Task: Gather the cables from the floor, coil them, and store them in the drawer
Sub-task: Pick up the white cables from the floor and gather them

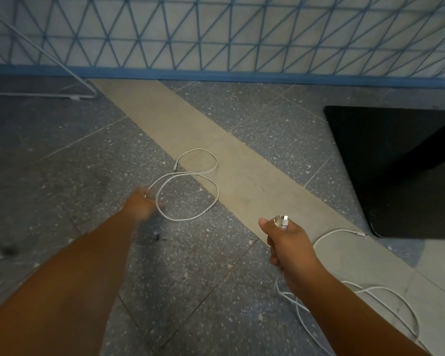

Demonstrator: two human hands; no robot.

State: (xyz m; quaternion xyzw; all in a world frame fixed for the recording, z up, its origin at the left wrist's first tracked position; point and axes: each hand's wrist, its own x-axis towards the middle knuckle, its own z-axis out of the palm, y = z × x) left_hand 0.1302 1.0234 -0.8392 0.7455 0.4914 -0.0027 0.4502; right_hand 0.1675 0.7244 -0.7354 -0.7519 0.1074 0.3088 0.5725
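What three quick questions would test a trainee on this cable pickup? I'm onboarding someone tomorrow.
1. True or false: the right hand is closed around a cable end with metal plugs.
2. Which hand reaches the looped white cable on the floor: A) left, B) right?
3. Fill in: the dark slab at the right, the black base, lies on the ____.

Key: 1 true; 2 A, the left hand, though blur hides whether its grip has closed; 3 floor.
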